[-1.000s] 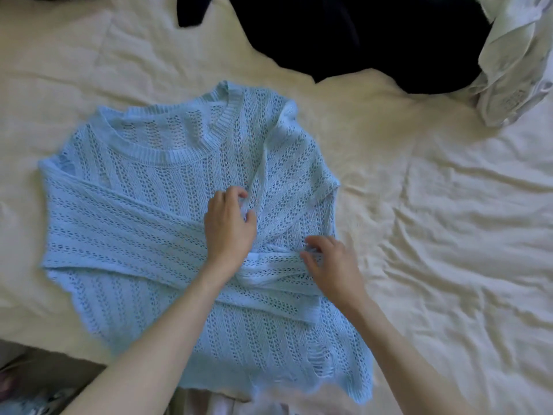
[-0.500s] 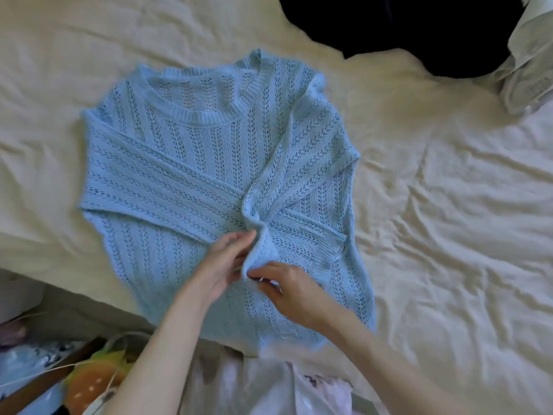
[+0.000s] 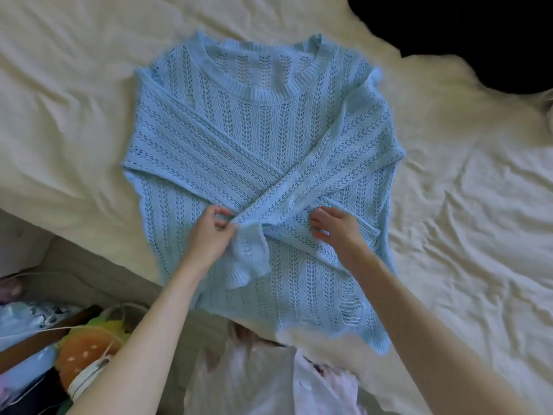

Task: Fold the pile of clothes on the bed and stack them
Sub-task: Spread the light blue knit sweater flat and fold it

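Note:
A light blue open-knit sweater (image 3: 263, 139) lies flat on the cream bedsheet (image 3: 466, 223), front up, neck away from me. Its two sleeves are folded over the chest and cross in an X. My left hand (image 3: 209, 235) pinches the loose cuff end of the sleeve that runs down from the right shoulder; the cuff hangs crumpled below my fingers. My right hand (image 3: 338, 229) sits just right of the crossing, fingers curled onto the knit of the other sleeve near its cuff. The hem reaches the bed's near edge.
A black garment (image 3: 478, 31) lies at the far right of the bed. The bed's edge runs along the lower left, with colourful clutter, among it an orange and green soft item (image 3: 86, 345), on the floor. Pale pink fabric (image 3: 269, 381) is at the bottom centre.
My hands have moved apart from the sleeve end they held together. The left hand has drawn the cuff down and left, and the sleeve lies straighter across the other one.

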Tool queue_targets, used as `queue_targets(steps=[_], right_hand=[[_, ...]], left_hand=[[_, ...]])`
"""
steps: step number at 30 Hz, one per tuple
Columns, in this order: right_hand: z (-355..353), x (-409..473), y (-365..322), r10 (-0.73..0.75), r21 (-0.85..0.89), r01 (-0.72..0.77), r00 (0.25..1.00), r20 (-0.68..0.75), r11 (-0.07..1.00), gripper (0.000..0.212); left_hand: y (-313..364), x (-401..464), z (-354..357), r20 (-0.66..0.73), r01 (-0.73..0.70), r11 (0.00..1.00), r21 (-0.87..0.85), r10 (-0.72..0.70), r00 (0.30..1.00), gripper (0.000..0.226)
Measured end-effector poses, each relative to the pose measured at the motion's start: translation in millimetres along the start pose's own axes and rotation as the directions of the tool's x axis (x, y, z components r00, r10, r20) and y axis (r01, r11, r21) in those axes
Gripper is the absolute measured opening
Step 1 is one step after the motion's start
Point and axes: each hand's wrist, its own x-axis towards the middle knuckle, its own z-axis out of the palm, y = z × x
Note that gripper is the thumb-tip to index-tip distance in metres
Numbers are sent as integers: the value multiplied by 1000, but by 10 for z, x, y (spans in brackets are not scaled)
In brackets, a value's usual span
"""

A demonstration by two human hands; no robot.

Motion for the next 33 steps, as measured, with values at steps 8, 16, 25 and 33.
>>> queue_targets(steps=[8, 16, 25, 33], right_hand=[[324, 92, -114, 69, 181, -55, 995, -71, 982, 13], [381, 21, -165, 44, 266, -2, 987, -152, 964, 18], [414, -81, 75, 108, 250, -89, 992, -64, 964, 14], [519, -194, 206, 68, 248, -58, 997, -34, 967, 17]], left_hand=[[-137, -154, 269, -73, -226, 777, 588, 329, 942, 58], [-62, -28, 16, -85, -189, 954, 233, 214, 973, 18], [-478, 251, -581, 150, 64, 994, -83, -51, 987, 25], [-699, 82, -685, -53, -88, 957, -278, 76, 996, 15]])
